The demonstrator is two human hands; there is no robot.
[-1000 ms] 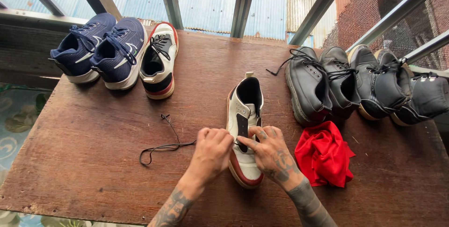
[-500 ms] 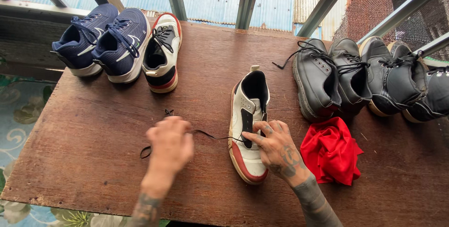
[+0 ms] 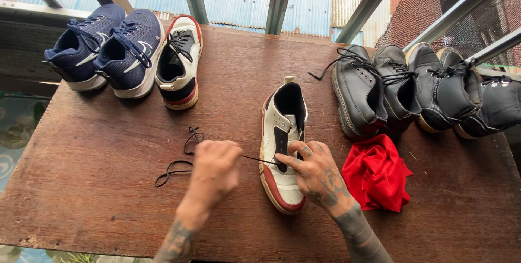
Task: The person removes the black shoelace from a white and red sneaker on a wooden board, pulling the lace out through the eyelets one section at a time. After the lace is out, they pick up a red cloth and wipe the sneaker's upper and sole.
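— White sneaker (image 3: 282,143), red-soled, sits mid-bench. How far along is the lacing?

— Barely begun, it seems: the black lace (image 3: 179,160) runs taut from a low eyelet; upper eyelets look empty.

— The hands?

— Left hand (image 3: 214,171) is closed, pinching the lace; right hand (image 3: 317,173) presses fingers on the tongue.

— Nearby?

— Crumpled red cloth (image 3: 377,173), soft; smooth black leather shoes (image 3: 412,87) toward the bench's (image 3: 97,187) right corner.
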